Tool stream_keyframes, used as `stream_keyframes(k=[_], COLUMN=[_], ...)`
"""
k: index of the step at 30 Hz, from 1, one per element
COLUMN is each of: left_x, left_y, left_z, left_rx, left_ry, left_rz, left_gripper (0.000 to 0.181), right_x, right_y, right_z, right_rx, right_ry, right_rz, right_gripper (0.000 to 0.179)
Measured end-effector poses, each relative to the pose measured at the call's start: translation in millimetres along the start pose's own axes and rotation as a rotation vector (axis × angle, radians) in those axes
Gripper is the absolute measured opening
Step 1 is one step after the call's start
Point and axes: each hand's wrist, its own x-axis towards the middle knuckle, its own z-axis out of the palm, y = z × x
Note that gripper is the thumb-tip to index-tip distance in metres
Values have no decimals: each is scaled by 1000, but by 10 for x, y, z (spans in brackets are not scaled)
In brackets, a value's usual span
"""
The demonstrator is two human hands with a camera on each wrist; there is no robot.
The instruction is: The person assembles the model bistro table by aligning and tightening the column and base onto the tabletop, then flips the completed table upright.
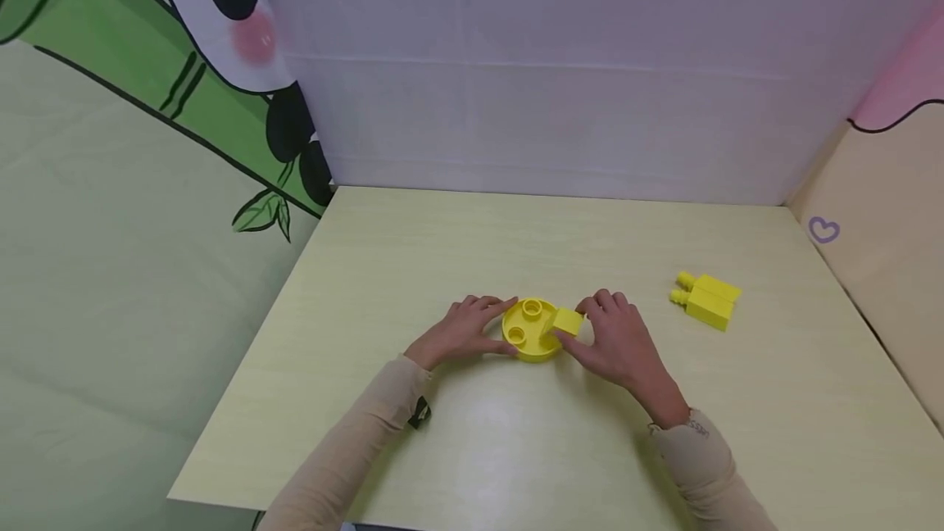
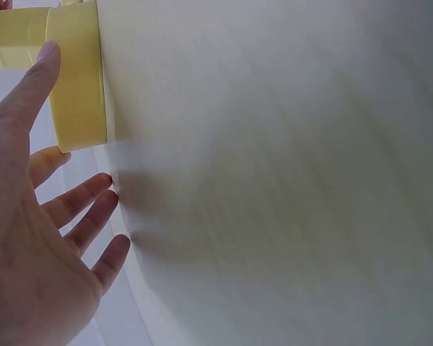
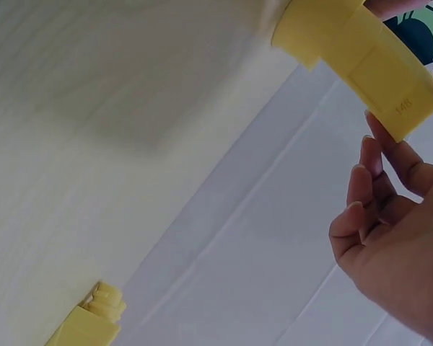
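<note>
A round yellow base (image 1: 534, 333) with raised ring sockets lies on the table in the head view. My left hand (image 1: 460, 330) holds its left side between thumb and index finger; in the left wrist view the other fingers spread beside the base's side wall (image 2: 79, 94). On the base's right side is a yellow block (image 1: 569, 320), which my right hand (image 1: 619, 342) pinches between thumb and fingers. In the right wrist view this block (image 3: 382, 79) carries the mark "148" and meets the base. How deep its joint sits is hidden.
Two more yellow blocks (image 1: 711, 301) with round pegs lie side by side on the table to the right of my right hand. The pale wooden table (image 1: 442, 244) ends at a lilac backdrop (image 1: 546, 121), with a beige panel (image 1: 892, 269) along the right.
</note>
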Motion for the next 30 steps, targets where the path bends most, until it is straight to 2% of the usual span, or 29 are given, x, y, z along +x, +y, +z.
stream_keyframes(k=[5,9,17,24,26,30], left_x=[41,82,149,160,160,153], left_y=[17,37,57,54,43,29], left_z=[4,10,17,13,22,38], left_rx=[3,5,6,6,2,-3], left_ry=[5,-1,7,8,9,6], left_rz=[-5,-15,-27,-25,-27,-28], left_gripper=[90,90,91,92,91,91], right_x=[25,26,73,75,69,20], right_y=[31,69,125,83,86,219], right_z=[20,1,-46,-34,-31,-69], right_rx=[-27,-52,-30,-73,-62,42], right_ry=[28,42,74,57,14,-80], right_rz=[-20,4,-29,50,90,211], right_gripper=[49,50,48,53,53,55])
